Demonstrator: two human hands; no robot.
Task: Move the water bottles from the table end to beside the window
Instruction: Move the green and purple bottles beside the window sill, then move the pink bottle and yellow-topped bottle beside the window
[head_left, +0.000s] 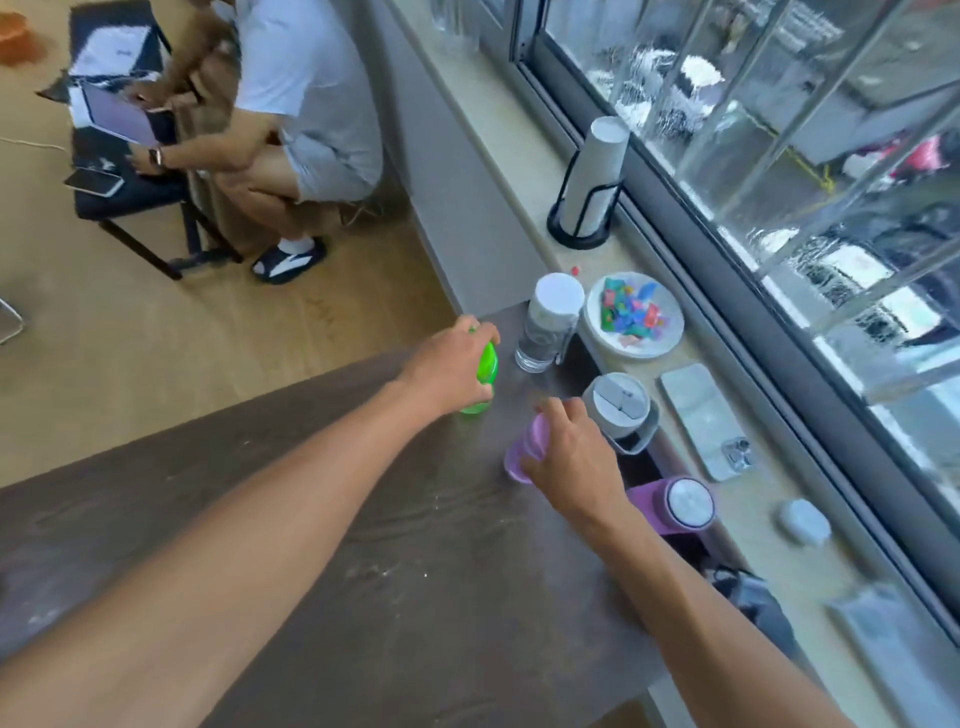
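My left hand (451, 364) grips the top of a green bottle (484, 382) standing near the far end of the dark table (363, 545). My right hand (574, 457) is closed over the top of a light purple bottle (524, 452) a little nearer to me. A clear bottle with a white cap (548, 325) stands at the table's far corner. A grey-lidded bottle (618, 410) and a dark pink bottle with a white lid (675, 506) stand along the table edge by the window sill (753, 519).
On the sill sit a white plate of coloured sweets (634, 314), a phone face down (709, 421), a white earbud case (802, 522) and a paper-cup holder (589, 182). A person (291, 130) sits on the floor beyond the table beside a black chair (130, 187).
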